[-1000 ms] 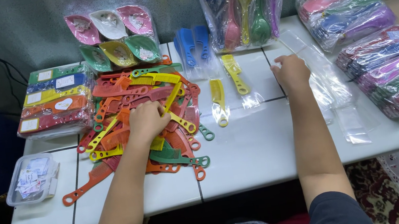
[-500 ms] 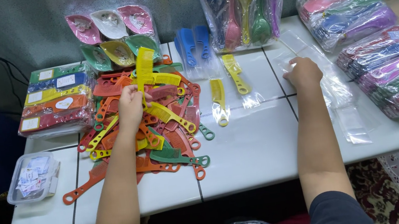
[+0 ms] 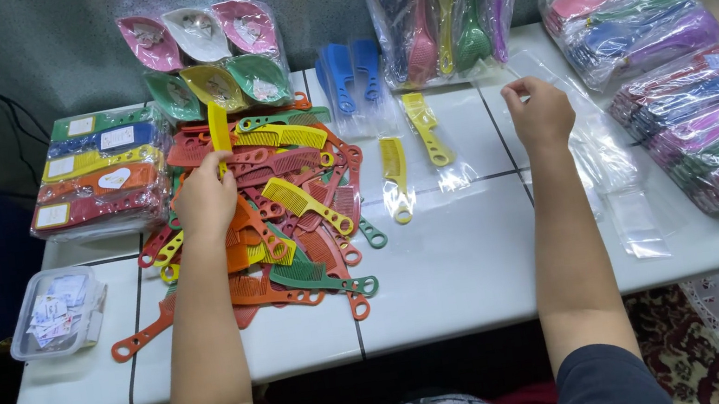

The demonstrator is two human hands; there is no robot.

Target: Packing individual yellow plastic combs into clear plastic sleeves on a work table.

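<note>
A heap of loose plastic combs (image 3: 289,231) in orange, yellow, red and green lies on the white table (image 3: 443,265). My left hand (image 3: 204,196) is above the heap, shut on a yellow comb (image 3: 219,130) that stands upright out of my fist. My right hand (image 3: 539,111) is over the table's right part, pinching the top edge of a clear plastic sleeve (image 3: 601,154) from a loose stack of sleeves. Two yellow combs in clear sleeves (image 3: 409,153) lie between my hands.
Bagged hairbrushes (image 3: 444,2) and leaf-shaped dishes (image 3: 204,60) stand at the back. Blue combs (image 3: 347,77) lie behind the heap. Packed comb bundles (image 3: 98,173) sit at left, more bundles (image 3: 705,125) at right. A small clear box (image 3: 56,310) sits near the left front edge.
My left hand has lifted a yellow comb out of the heap and raised it. My right hand has closed on the edge of a clear sleeve and lifted slightly.
</note>
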